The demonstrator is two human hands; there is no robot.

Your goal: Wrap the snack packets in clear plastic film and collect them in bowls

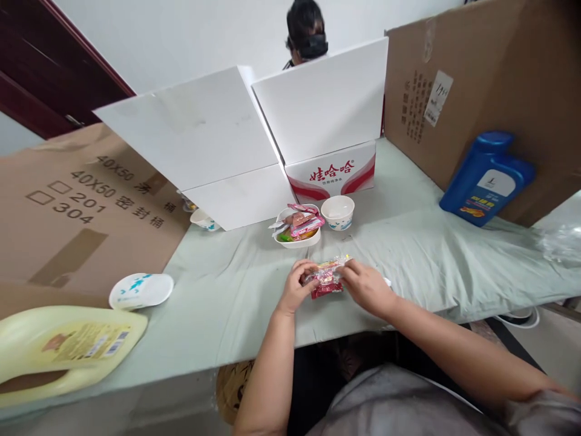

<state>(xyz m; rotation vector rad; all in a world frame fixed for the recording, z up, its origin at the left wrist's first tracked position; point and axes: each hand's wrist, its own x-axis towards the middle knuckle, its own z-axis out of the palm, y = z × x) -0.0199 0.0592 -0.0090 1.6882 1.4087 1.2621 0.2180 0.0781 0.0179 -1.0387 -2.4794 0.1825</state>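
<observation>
My left hand (297, 286) is closed on the left side of a small red and clear plastic snack packet (327, 284), low over the near edge of the table. At the packet's right end, my right hand (367, 287) pinches the shiny wrapper. What is inside the packet I cannot make out. Just beyond my hands stands a white oval bowl (297, 243) heaped with pink, brown and green wrapped snacks (305, 220). A white paper bowl (338, 209) with blue print sits upright beside it, with nothing visible inside.
White cartons (338, 172) form a wall behind the bowls; a person (306, 30) is beyond. Brown boxes flank the green-covered table (236, 290). A tipped paper bowl (141, 290) and yellow jug (77, 345) lie left. A blue bottle (488, 178) stands right, near crumpled clear plastic (563, 243).
</observation>
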